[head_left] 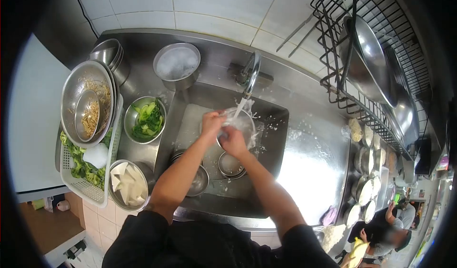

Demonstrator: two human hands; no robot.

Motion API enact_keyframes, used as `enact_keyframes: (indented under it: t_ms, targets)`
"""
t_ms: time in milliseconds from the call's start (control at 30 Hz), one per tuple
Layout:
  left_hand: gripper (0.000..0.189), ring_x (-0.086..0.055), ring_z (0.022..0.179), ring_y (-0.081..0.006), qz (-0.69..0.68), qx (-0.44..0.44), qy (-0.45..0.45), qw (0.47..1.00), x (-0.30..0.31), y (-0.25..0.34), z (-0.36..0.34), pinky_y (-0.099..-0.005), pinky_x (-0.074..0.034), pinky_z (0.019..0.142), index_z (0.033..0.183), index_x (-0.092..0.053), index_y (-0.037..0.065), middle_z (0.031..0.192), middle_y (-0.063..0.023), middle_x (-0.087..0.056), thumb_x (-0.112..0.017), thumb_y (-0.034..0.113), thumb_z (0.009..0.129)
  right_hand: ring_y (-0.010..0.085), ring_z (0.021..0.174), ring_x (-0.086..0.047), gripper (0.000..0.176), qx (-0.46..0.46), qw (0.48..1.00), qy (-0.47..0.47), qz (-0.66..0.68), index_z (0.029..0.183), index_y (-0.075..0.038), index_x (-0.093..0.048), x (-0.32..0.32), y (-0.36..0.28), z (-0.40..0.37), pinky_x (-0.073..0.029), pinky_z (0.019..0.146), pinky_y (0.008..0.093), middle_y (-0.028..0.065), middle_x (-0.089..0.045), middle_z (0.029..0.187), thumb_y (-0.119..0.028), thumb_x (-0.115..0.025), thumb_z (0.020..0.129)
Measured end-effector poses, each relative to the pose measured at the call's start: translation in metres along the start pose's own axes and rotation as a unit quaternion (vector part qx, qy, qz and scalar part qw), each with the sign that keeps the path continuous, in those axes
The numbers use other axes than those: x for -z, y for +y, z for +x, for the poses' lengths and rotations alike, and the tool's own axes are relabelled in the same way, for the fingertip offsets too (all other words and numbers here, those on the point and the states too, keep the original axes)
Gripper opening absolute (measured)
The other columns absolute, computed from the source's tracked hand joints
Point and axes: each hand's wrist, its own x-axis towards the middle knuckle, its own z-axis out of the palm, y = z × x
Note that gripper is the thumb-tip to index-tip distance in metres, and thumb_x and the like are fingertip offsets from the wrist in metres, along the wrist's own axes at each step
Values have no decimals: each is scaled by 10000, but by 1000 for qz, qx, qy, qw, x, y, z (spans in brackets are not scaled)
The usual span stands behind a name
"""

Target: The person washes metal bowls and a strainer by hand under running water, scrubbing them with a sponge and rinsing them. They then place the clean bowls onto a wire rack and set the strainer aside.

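Observation:
A round metal bowl (246, 121) is in the sink under the running faucet (254, 70), and water splashes around it. My left hand (213, 124) is closed at the bowl's left rim. My right hand (232, 141) is curled over the bowl's near left side, its fingers bent inward; what they hold, if anything, is hidden. Just below my right hand sits a small metal cup (231, 165) on the sink floor. Partly behind my left forearm, another metal bowl (198, 182) lies in the sink (266, 192).
A pot of suds (177, 65) stands behind the sink. To the left are a bowl of greens (145, 120), a pot of pale slices (128, 184), stacked bowls (71, 96) and a white basket (97, 196). A wire rack (333, 72) hangs at right; another person (392, 227) is beyond.

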Motion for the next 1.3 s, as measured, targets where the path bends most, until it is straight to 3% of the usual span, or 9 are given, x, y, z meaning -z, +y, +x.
enact_keyframes:
  t_ms: [200,333,400,600,667,733,800,933,1300]
  targets:
    - [132,-617,738,-116,-62,26,-16,998,-2,-33,11,-320,-486,620,779,-702,20,870,-40,-700,-760,103,864,421,1049,-616,300,-93,986,104,-92,1017,-19,-705,2,12,18,-508,936,493,204,-667,1062,-95,-710,727]
    - [104,-648,730,-169,-190,78,38,978,39,-11,19,-341,-535,632,830,-671,40,854,-36,-686,-725,105,891,407,996,-600,208,98,970,-79,-209,946,-10,-681,39,-25,-23,-490,848,495,186,-651,959,0,-636,742]
    - [84,-695,773,-228,-266,147,102,947,40,-36,11,-388,-588,678,943,-680,49,925,-74,-692,-680,132,932,417,1075,-596,223,49,976,154,-149,966,3,-654,54,-40,-23,-496,906,486,204,-643,1088,13,-604,749]
    - [266,-690,772,-219,-448,289,-91,841,2,-75,-24,-375,-581,618,1214,-661,48,961,-98,-683,-544,124,988,442,1164,-560,282,188,947,184,-185,1151,6,-639,31,-66,-11,-465,940,492,254,-609,1251,-115,-605,899]
    - [309,-674,854,-186,-1,221,-158,962,15,-45,-42,-326,-563,683,1258,-655,61,1012,-65,-677,-579,159,975,280,1076,-643,308,-70,984,156,40,1203,17,-619,62,-64,19,-491,964,404,201,-675,1154,-174,-493,998]
    - [332,-668,860,-175,67,199,-178,961,16,-29,-64,-311,-548,725,1272,-658,61,975,-45,-690,-611,189,968,228,1010,-657,381,-181,968,85,152,1200,23,-624,92,-60,37,-509,938,382,165,-704,1057,-254,-416,1040]
    - [361,-681,841,-246,-62,13,-116,991,13,-50,-64,-363,-550,760,1269,-653,46,918,-84,-708,-626,233,962,266,1005,-681,377,-427,761,39,487,1232,-31,-632,47,-16,23,-553,861,432,124,-701,1111,-254,-403,1031]
    - [563,-654,972,-502,344,-87,110,928,47,-33,-66,-539,-514,835,1177,-629,-48,963,-329,-682,-639,462,937,263,891,-639,318,-441,658,-41,609,1228,-99,-629,-49,24,-76,-528,757,410,98,-650,1122,-270,-504,991]
    - [347,-628,1100,-393,653,-52,67,752,163,-92,-135,-474,-514,921,1146,-677,103,1146,-167,-668,-753,217,827,214,830,-691,338,-484,782,116,376,1140,-45,-669,22,113,-208,-578,707,393,77,-694,965,-336,-541,1026]
